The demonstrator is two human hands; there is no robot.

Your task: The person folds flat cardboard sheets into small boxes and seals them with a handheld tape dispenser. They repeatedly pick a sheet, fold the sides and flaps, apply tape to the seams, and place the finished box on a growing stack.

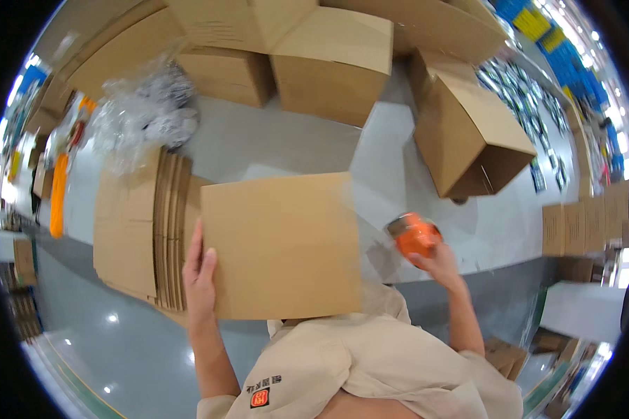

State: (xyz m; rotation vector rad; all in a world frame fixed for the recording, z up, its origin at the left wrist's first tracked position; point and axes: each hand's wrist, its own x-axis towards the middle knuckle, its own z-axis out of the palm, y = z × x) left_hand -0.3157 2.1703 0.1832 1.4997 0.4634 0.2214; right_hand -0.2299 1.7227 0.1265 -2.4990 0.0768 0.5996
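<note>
A brown cardboard box [281,246] is in front of my body, its flat face turned up and its lower edge against my shirt. My left hand [200,276] grips its left edge, thumb on the face and fingers along the side. To the right of the box, apart from it, my right hand [437,262] is closed around an orange tape dispenser [416,235], slightly blurred. How deep the box is and what lies under it cannot be seen.
Folded cardboard cartons [136,227] stand stacked at the left, with clear plastic bags [147,115] behind them. An open carton [468,133] lies on the grey table [258,143] at the right. More cartons [332,66] line the back; small packages [528,105] lie far right.
</note>
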